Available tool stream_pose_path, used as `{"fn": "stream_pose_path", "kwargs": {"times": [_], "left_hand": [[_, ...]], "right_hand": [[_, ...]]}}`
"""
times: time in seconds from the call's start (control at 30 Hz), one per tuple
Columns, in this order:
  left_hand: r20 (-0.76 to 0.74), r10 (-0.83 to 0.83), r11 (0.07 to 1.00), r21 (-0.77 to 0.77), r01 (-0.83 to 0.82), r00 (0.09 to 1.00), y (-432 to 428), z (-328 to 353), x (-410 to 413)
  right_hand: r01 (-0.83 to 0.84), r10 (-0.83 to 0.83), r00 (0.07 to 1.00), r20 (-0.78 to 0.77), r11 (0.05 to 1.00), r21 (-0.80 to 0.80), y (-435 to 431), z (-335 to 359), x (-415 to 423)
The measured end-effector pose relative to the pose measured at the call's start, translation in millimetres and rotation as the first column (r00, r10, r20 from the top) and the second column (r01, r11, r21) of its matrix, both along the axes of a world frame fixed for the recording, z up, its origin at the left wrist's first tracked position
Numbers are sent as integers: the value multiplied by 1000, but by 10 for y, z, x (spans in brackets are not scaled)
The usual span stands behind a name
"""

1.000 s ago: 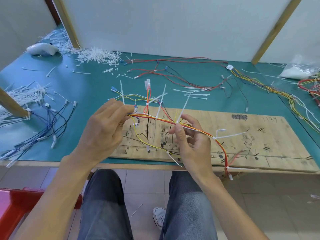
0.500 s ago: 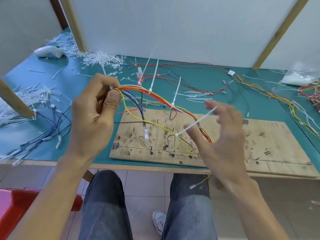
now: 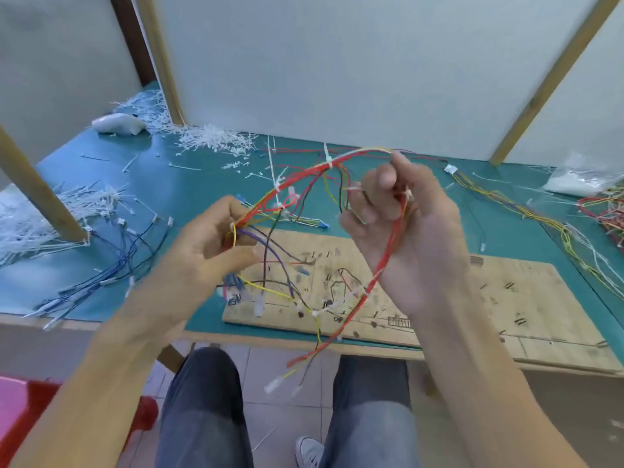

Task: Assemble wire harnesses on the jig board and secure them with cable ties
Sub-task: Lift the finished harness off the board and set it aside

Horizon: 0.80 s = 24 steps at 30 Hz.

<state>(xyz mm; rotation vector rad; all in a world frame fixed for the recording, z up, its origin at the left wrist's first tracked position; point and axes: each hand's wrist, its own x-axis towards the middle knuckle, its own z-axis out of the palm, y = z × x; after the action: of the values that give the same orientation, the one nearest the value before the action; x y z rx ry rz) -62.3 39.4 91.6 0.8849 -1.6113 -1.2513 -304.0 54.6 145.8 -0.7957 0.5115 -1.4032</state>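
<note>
Fingers of left hand (image 3: pixel 209 251) and right hand (image 3: pixel 415 238) grip wire harness (image 3: pixel 304 179) above jig board (image 3: pixel 506 298).

Nothing here can be read as a word, label, brand or number. The wooden jig board (image 3: pixel 506 298) carries black hand-drawn marks and lines across its face. There is also a faint pencilled scrawl near its far right corner. All of it is too blurred to make out.
</note>
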Motion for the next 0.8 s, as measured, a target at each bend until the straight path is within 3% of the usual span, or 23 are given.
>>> {"fn": "stream_pose_path", "kwargs": {"times": [0.07,0.17,0.37,0.5,0.67,0.8], "left_hand": [[-112,-14,1000,26,17,994,48,17,-62],[-138,-30,1000,-4,30,990,114,19,-165],[-299,36,989,146,9,954,216,-117,-233],[-423,-1,972,211,100,906,248,-120,-296],[-338,-84,972,181,153,937,220,-126,-457],[-284,-39,988,133,79,958,192,-197,-446]], "right_hand": [[16,-15,998,63,1000,-3,-96,60,189],[43,-47,996,82,998,44,-227,150,392],[115,-115,993,-12,992,42,-498,409,538],[92,-91,996,-18,994,57,-634,527,645],[65,-69,997,40,994,93,-798,455,820],[173,-168,981,-92,984,51,-982,307,780]]}}
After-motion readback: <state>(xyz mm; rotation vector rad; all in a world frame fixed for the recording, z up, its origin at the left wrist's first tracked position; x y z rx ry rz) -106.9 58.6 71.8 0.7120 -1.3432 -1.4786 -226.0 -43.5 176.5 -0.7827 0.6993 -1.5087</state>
